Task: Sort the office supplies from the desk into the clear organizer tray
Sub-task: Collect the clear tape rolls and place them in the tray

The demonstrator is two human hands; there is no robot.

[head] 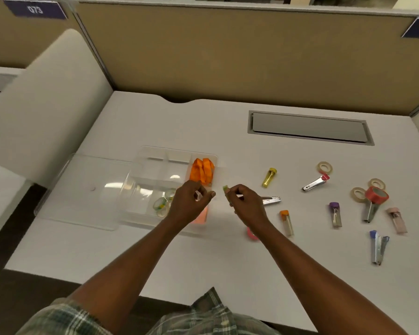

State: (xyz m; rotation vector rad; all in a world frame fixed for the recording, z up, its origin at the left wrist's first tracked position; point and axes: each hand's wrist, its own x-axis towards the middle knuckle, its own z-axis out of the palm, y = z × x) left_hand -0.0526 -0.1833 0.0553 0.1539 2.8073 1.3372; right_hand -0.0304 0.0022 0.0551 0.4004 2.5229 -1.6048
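The clear organizer tray (155,158) lies left of centre on the white desk, with orange bands (202,170) in its far right compartment and small tape rolls (161,205) in a near one. My left hand (191,201) hovers over the tray's right side, fingers curled around what looks like a small clear item. My right hand (244,201) is just right of the tray, pinching a small green-capped clear tube (226,189). Loose supplies lie to the right: a yellow tube (269,177), an orange-capped tube (286,222), a purple-capped tube (335,213).
The tray's clear lid (82,189) lies against its left side. Staple removers (316,183), (377,247), tape rolls (324,167), a red tape roll (376,194) and a pink roll (251,234) are scattered right. A grey cable hatch (310,128) sits at the back. Partition walls enclose the desk.
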